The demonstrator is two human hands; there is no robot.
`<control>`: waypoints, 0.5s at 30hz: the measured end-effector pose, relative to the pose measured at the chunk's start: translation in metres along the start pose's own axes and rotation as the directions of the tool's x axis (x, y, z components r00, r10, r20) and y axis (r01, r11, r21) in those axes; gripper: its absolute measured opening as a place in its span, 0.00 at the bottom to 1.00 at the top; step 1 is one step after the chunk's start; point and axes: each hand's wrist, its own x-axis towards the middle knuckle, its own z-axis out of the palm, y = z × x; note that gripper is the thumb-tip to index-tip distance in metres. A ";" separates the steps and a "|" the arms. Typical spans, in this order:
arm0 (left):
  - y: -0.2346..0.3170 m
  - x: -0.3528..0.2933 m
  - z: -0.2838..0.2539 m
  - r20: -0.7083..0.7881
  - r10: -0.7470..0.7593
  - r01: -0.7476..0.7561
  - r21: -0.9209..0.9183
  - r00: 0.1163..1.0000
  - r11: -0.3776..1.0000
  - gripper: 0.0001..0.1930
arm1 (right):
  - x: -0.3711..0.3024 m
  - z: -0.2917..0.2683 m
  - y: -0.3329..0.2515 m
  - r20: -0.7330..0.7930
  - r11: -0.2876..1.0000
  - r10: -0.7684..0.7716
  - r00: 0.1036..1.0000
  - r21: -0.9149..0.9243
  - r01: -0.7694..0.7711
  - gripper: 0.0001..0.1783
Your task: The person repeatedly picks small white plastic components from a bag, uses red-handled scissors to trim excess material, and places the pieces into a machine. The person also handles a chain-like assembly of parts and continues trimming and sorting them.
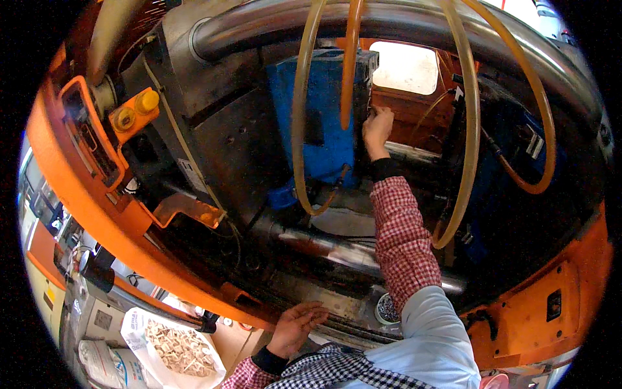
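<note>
Daylight pours through a blown-out window at the back, while the machine's interior sits dim and shadowy. Glare streaks the steel bar below. Straight edges bow hard toward the black fisheye rim, where detail smears; the centre stays fairly sharp

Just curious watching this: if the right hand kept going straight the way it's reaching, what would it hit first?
The right hand is already at the edge of the blue block inside the machine, so it would probably press into that block first, though depth is hard to judge.
</note>
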 end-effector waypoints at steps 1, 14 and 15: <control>-0.005 0.002 -0.005 -0.018 -0.011 0.011 0.020 1.000 1.000 0.15 | 0.000 -0.001 0.001 0.058 1.000 0.029 0.998 0.001 -0.029 0.19; -0.013 0.012 -0.011 0.172 0.182 -0.162 -0.122 0.968 0.979 0.14 | -0.113 -0.179 -0.143 0.608 0.923 -0.160 0.777 0.371 -0.100 0.05; -0.012 0.015 -0.007 0.161 0.210 -0.184 -0.163 0.964 0.969 0.13 | -0.133 -0.218 -0.166 0.756 0.911 -0.262 0.599 0.399 -0.105 0.05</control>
